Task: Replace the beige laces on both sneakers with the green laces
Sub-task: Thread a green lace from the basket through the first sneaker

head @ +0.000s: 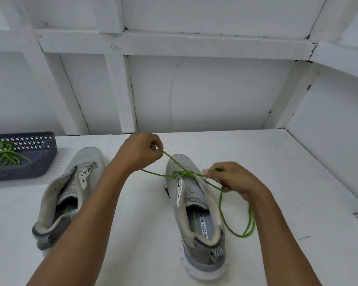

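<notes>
While the left hand (141, 151) pinches one end of the green lace (184, 173) and holds it up over the toe, the right hand (234, 180) grips the other end just off the shoe's right side, fingers curled round the strand. It is blurred, so the exact grip is unclear. Both ends run out from the lowest eyelets of the right sneaker (194, 195), probably pulled apart to even the lengths and take up slack before crossing to the next row. Spare length loops down on the counter (143, 234) beside that shoe's heel.

Right sneaker sits mid-counter, toe to the far edge, heel to the near edge, opening facing the person so the eyelets are easy to reach. Only the bottom row is threaded; upper eyelets are bare.

Left sneaker (70, 188) lies toward the left edge, same heading, no lace in it, likely waiting its turn. Dark basket (48, 153) stands at the far left corner holding a second green lace (4, 155), kept within reach for that shoe. No beige laces visible anywhere.

Judgement: early stage, first shoe barely started.
</notes>
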The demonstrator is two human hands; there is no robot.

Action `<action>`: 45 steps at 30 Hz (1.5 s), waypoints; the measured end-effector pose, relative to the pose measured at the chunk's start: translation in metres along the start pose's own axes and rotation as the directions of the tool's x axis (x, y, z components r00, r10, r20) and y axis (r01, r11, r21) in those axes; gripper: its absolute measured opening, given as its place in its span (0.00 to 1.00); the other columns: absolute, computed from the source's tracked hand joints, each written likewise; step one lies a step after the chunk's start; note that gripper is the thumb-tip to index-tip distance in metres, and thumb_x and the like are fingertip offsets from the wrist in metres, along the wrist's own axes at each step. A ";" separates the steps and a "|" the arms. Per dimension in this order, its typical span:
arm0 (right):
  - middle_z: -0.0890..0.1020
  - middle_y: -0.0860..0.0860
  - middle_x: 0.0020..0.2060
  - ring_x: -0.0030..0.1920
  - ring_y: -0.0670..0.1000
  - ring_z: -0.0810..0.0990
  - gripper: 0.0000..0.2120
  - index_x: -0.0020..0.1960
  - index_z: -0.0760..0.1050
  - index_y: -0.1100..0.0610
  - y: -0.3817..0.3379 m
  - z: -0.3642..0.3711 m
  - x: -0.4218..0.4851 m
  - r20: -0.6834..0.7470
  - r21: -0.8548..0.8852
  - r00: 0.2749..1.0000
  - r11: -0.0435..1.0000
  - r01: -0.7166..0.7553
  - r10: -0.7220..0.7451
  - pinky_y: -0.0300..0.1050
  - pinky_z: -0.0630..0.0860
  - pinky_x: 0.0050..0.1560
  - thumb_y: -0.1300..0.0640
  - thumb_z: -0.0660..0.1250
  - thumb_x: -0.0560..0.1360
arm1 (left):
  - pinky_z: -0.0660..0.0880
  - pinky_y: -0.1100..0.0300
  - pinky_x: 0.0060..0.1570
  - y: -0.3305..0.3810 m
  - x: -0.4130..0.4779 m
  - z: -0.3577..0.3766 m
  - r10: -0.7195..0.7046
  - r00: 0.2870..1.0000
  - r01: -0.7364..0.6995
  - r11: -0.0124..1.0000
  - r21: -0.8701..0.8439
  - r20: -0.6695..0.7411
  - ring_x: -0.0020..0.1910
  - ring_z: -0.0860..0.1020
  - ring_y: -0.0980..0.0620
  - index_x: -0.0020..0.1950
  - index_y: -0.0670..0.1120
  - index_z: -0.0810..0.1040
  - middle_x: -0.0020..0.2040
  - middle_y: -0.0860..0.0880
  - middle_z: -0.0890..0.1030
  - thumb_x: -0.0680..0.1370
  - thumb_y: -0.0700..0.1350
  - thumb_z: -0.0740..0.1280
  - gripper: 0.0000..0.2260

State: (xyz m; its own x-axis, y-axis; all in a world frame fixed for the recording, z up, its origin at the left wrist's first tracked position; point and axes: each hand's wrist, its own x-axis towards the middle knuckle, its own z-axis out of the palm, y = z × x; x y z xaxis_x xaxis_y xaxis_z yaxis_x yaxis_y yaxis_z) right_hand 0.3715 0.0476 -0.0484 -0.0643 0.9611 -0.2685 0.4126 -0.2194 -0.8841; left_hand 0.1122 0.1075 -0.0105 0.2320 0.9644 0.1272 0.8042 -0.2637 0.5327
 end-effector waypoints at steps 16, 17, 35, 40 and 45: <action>0.62 0.48 0.25 0.26 0.47 0.56 0.11 0.40 0.80 0.57 0.009 -0.012 -0.001 0.091 0.083 0.996 0.996 -0.023 0.016 0.39 0.54 0.27 0.49 0.72 0.74 | 0.70 0.64 0.34 -0.002 0.002 0.002 0.018 1.000 -0.017 0.997 -0.071 0.014 0.35 0.75 0.56 0.45 0.49 0.83 0.39 0.51 0.82 0.76 0.42 0.70 0.02; 0.64 0.49 0.25 0.26 0.47 0.58 0.10 0.38 0.81 0.56 0.010 -0.009 -0.002 0.164 0.016 0.986 1.000 -0.008 0.006 0.39 0.55 0.28 0.50 0.72 0.74 | 0.70 0.64 0.35 -0.001 0.002 0.003 0.026 0.999 -0.024 0.997 -0.074 0.020 0.35 0.75 0.57 0.46 0.49 0.83 0.39 0.51 0.82 0.76 0.43 0.71 0.02; 0.74 0.45 0.25 0.28 0.44 0.68 0.09 0.38 0.80 0.56 0.005 0.002 0.003 0.078 0.036 0.997 0.999 -0.002 -0.001 0.37 0.64 0.31 0.56 0.71 0.76 | 0.76 0.56 0.43 0.000 0.000 0.021 0.119 0.941 -0.029 0.961 -0.276 0.316 0.39 0.80 0.56 0.47 0.52 0.83 0.39 0.55 0.83 0.80 0.48 0.65 0.08; 0.84 0.60 0.37 0.40 0.59 0.84 0.13 0.40 0.70 0.60 -0.001 -0.002 0.005 -0.004 0.749 1.000 0.662 0.006 -0.005 0.55 0.81 0.51 0.61 0.56 0.82 | 0.69 0.66 0.48 -0.003 0.013 0.038 0.143 0.971 -0.120 0.985 -0.125 0.190 0.53 0.76 0.53 0.61 0.50 0.80 0.61 0.53 0.78 0.82 0.42 0.62 0.10; 0.66 0.49 0.24 0.24 0.48 0.67 0.13 0.38 0.69 0.56 0.006 -0.003 0.008 -0.135 0.637 0.987 0.771 0.018 0.089 0.49 0.79 0.39 0.57 0.63 0.82 | 0.68 0.58 0.62 -0.010 0.019 0.053 0.189 0.928 -0.195 0.981 -0.015 0.322 0.63 0.73 0.51 0.66 0.52 0.78 0.68 0.52 0.75 0.80 0.42 0.66 0.15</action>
State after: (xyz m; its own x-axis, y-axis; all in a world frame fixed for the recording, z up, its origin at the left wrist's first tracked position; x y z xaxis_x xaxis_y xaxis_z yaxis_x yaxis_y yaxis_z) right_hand 0.3763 0.0543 -0.0543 0.0955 0.9517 -0.2919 -0.2615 -0.2590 -0.9298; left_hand 0.1370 0.1274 -0.0577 0.5434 0.8379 -0.0509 0.7355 -0.4461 0.5099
